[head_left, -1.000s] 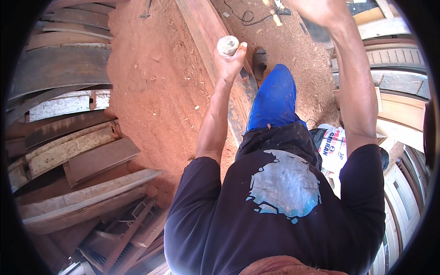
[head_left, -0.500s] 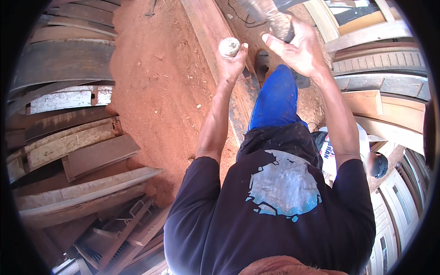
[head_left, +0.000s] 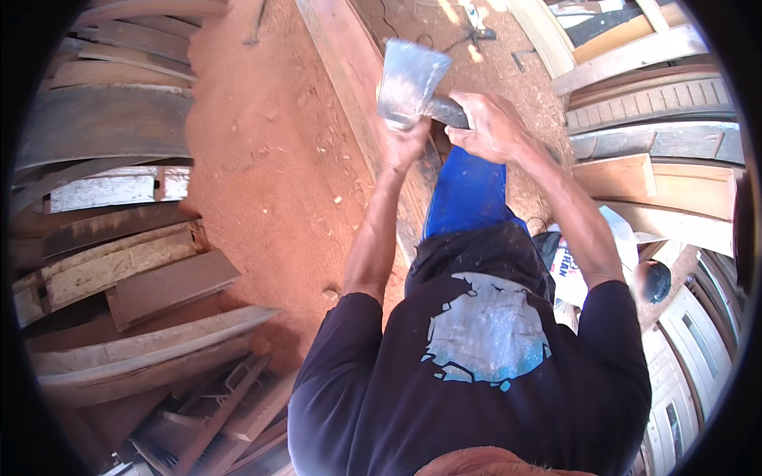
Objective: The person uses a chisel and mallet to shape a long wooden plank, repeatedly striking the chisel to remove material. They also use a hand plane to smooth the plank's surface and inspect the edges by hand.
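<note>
My right hand [head_left: 492, 127] is wrapped round the dark, rough handle of a mallet [head_left: 411, 83]. Its broad, pale grey head is blurred and flares toward the far end. That head lies right over my left hand [head_left: 403, 144], which is closed round an upright tool with a pale, round-ended handle. The mallet now covers this handle's end, and the tool's lower part is hidden, so its kind does not show. Beneath my left hand runs a long reddish wooden beam [head_left: 337, 55], reaching away to the far left, beside my blue-trousered leg [head_left: 467, 190].
Reddish sawdust [head_left: 270, 159] covers the ground left of the beam. Stacked boards [head_left: 111, 119] line the left side, more timber [head_left: 651, 103] the right. Another person in a dark cap [head_left: 656, 282] is close at the right. A cord [head_left: 386, 20] lies beyond the beam.
My right hand has brought the mallet down and left, from the far right to over my left hand. The pale round handle end, visible before, is now covered.
</note>
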`<state>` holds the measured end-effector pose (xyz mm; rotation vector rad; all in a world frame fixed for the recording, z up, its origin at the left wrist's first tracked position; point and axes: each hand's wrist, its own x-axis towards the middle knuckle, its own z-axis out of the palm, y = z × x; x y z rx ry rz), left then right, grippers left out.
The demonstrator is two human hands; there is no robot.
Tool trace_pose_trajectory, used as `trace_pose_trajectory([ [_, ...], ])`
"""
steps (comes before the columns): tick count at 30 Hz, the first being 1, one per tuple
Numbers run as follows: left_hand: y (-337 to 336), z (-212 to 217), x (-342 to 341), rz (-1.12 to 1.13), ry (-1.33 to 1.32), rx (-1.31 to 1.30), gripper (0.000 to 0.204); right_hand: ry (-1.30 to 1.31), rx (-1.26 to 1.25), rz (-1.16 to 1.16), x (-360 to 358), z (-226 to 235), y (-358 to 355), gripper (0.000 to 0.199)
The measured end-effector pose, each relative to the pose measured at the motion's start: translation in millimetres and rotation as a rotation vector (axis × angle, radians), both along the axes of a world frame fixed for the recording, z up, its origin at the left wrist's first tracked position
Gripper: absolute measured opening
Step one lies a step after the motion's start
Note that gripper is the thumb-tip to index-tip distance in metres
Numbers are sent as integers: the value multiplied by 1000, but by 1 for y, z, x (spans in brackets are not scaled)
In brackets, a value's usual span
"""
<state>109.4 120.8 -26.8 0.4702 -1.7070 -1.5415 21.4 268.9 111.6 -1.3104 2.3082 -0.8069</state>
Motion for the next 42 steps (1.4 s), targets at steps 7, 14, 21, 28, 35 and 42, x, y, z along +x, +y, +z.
trace_pose_trajectory([
  [7, -39, 36, -8, -42, -86, 76, 26, -372, -579, -179, 40, -21, 12, 19],
  [14, -57, 7, -12, -67, -94, 90, 20, -549, -445, -261, 52, -52, 42, 14],
  [21, -57, 8, -16, -37, -116, 115, 19, -510, -508, -238, 56, -47, 38, 16],
  [28, -52, 1, -20, -20, -95, 131, 17, -546, -470, -242, 54, -54, 40, 23],
  [35, -37, 30, -19, -76, -176, 48, 19, -526, -478, -255, 56, -54, 40, 15],
  [42, -55, 6, -16, -146, -189, 186, 20, -523, -522, -264, 61, -48, 41, 18],
])
